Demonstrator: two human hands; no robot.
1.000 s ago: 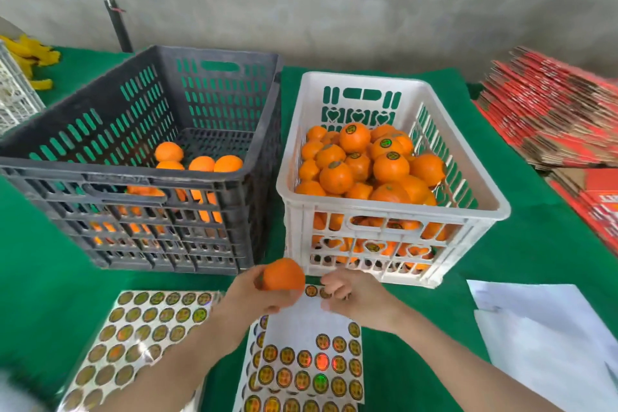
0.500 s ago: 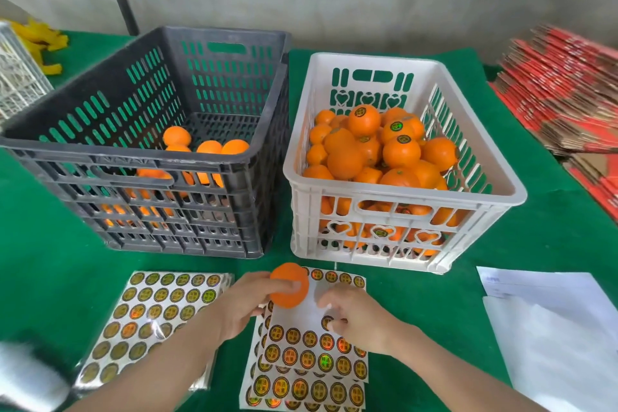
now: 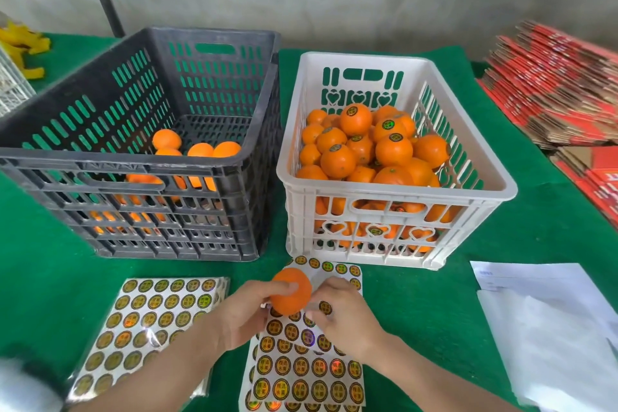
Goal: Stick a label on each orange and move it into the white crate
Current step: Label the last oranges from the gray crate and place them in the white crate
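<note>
My left hand (image 3: 249, 309) grips a bare orange (image 3: 290, 291) just above the middle label sheet (image 3: 309, 365). My right hand (image 3: 342, 314) rests on that sheet beside the orange, its fingertips pinching at a round label (image 3: 325, 307). Behind the sheet stands the white crate (image 3: 394, 191), heaped with several labelled oranges (image 3: 393, 150). To its left, the black crate (image 3: 133, 174) holds several unlabelled oranges (image 3: 200, 150).
A second sheet of round gold labels (image 3: 147, 328) lies at the front left on the green cloth (image 3: 43, 261). White papers (image 3: 548, 321) lie at the front right. Flattened red cartons (image 3: 561, 90) are stacked at the far right. A white wire basket (image 3: 10, 87) sits at far left.
The orange in my left hand has come down from in front of the white crate to just over the label sheet. My right hand has moved down the sheet to a label.
</note>
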